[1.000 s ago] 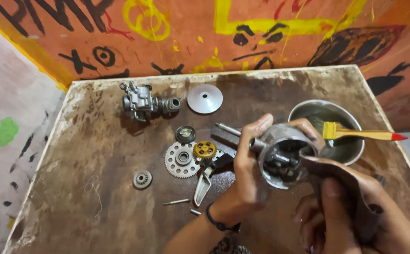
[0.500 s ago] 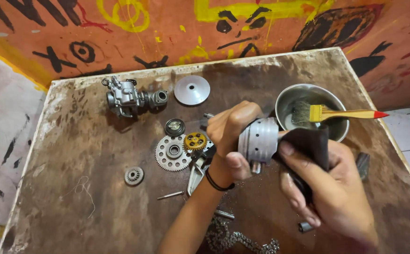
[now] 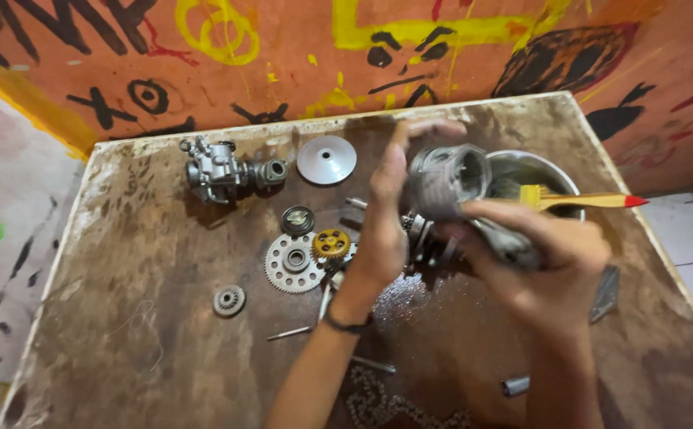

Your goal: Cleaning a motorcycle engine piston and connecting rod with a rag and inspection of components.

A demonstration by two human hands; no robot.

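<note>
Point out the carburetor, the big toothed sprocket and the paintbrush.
carburetor [image 3: 218, 168]: head view, on the middle of its grey metal body.
big toothed sprocket [image 3: 293, 262]: head view, on its hub, left of the small yellow gear.
paintbrush [image 3: 593, 201]: head view, on its yellow handle, across the bowl's rim.

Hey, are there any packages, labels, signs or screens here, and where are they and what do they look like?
No packages, labels or screens.
Painted wall: behind the table, orange with big black and yellow hand-painted marks.
Paintbrush: across the metal bowl, yellow handle, red tip, no label visible.
</note>
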